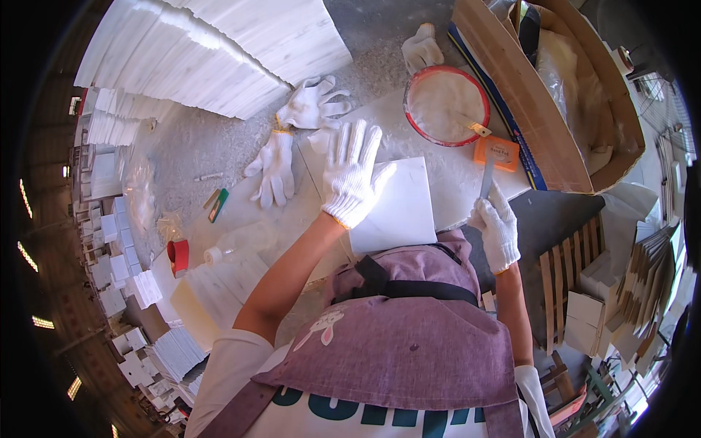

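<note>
My left hand (350,175), in a white knit glove, lies with its fingers stretched out over the left part of a square white tile (406,196). The tile sits at the table edge against my purple apron. My gloved right hand (498,230) is closed round a flat metal blade, like a scraper (488,177), pointing away from me off the tile's right side. Beyond that blade lies an orange packet (498,153). A round red-rimmed tub (447,106) of whitish material stands behind, with a small tan-ended tool (475,126) across its rim.
Spare white gloves (274,168) lie left of my left hand. Large stacks of white tiles (197,58) rise at the back left. A red tape roll (177,255) and a green-ended tool (218,205) are further left. An open cardboard box (533,95) stands at the right, above a wooden pallet (569,277).
</note>
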`<state>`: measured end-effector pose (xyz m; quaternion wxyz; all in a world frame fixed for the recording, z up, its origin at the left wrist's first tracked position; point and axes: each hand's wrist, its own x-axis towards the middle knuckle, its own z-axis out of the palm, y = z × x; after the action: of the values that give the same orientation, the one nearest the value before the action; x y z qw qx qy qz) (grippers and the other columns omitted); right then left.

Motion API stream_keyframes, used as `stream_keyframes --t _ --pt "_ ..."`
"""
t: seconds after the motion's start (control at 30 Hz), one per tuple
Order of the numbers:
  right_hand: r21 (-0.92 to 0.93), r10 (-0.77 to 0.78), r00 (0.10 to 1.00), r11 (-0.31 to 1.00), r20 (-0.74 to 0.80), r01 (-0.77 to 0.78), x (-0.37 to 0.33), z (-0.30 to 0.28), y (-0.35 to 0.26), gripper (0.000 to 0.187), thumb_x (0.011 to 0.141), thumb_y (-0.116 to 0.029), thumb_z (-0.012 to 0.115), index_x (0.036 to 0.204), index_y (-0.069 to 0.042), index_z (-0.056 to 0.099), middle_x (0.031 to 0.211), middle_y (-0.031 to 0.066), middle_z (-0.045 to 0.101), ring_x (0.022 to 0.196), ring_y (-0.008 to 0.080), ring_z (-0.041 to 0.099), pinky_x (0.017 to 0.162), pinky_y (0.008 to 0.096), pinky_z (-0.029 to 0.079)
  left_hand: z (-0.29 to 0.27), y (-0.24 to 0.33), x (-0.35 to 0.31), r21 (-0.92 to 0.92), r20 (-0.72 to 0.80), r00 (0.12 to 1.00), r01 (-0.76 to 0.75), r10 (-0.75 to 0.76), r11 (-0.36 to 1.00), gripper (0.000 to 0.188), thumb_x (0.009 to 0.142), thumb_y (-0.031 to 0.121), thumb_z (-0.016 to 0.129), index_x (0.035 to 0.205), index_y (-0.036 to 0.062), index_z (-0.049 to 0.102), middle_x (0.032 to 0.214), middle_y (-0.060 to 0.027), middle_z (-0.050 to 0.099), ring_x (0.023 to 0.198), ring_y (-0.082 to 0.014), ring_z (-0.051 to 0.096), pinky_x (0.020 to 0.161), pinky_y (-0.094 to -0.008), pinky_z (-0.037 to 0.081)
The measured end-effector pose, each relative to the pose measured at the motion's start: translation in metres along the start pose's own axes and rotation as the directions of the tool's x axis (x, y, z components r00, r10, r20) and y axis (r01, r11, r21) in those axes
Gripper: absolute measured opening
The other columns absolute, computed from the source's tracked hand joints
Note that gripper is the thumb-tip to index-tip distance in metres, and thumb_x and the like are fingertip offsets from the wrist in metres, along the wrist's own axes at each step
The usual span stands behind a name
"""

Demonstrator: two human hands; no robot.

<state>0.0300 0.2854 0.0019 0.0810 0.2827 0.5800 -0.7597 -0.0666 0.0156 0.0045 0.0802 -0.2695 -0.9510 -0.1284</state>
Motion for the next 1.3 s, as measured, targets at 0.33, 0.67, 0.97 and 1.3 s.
stream_keyframes --t 0.33,0.67,0.97,1.3 --pt "-0.355 -0.169 0.975 0.910 0.148 0.212 0.011 0.038 -0.016 0.044 0.091 -0.009 0.061 0.134 -0.004 0.057 0.084 0.0058 0.064 0.070 0.0093 0.057 0.067 0.0256 0.050 -0.066 0.081 -0.025 -0.883 0.460 0.871 0.428 0.174 0.190 0.038 0.094 0.020 0.064 0.129 0.0051 0.061 0.134 -0.0142 0.058 0.129 -0.0275 0.050 0.109 -0.0400 0.036" --pt "-0.654 -0.423 0.771 0.416 0.476 0.632 0.040 0.073 -0.022 0.033 0.087 -0.015 0.061 0.118 -0.006 0.067 0.087 0.0158 0.067 0.082 0.0273 0.065 0.076 0.0361 0.050 -0.058 0.061 -0.045 -0.858 0.391 0.920 0.364 0.002 0.362 0.038 0.080 0.012 0.071 0.117 0.0044 0.066 0.117 -0.0142 0.065 0.120 -0.0306 0.056 0.108 -0.0455 0.037" --pt "-0.664 -0.321 0.698 0.226 0.641 0.713 0.047 0.077 -0.042 0.035 0.088 -0.011 0.057 0.123 -0.013 0.064 0.100 0.0193 0.063 0.089 0.0376 0.062 0.077 0.0418 0.050 -0.025 0.034 -0.056 -0.386 -0.191 0.980 -0.025 -0.053 0.922 0.037 0.075 0.008 0.073 0.111 0.0083 0.069 0.117 -0.0108 0.064 0.114 -0.0341 0.058 0.104 -0.0481 0.042" --pt "-0.558 -0.315 0.587 0.186 0.746 0.809 0.062 0.084 -0.045 0.037 0.088 -0.008 0.055 0.124 -0.012 0.063 0.103 0.0200 0.064 0.088 0.0386 0.062 0.076 0.0432 0.050 -0.016 0.028 -0.057 -0.352 -0.224 0.974 -0.053 -0.029 0.935 0.034 0.075 0.009 0.072 0.108 0.0118 0.070 0.115 -0.0094 0.066 0.113 -0.0325 0.059 0.104 -0.0479 0.042"
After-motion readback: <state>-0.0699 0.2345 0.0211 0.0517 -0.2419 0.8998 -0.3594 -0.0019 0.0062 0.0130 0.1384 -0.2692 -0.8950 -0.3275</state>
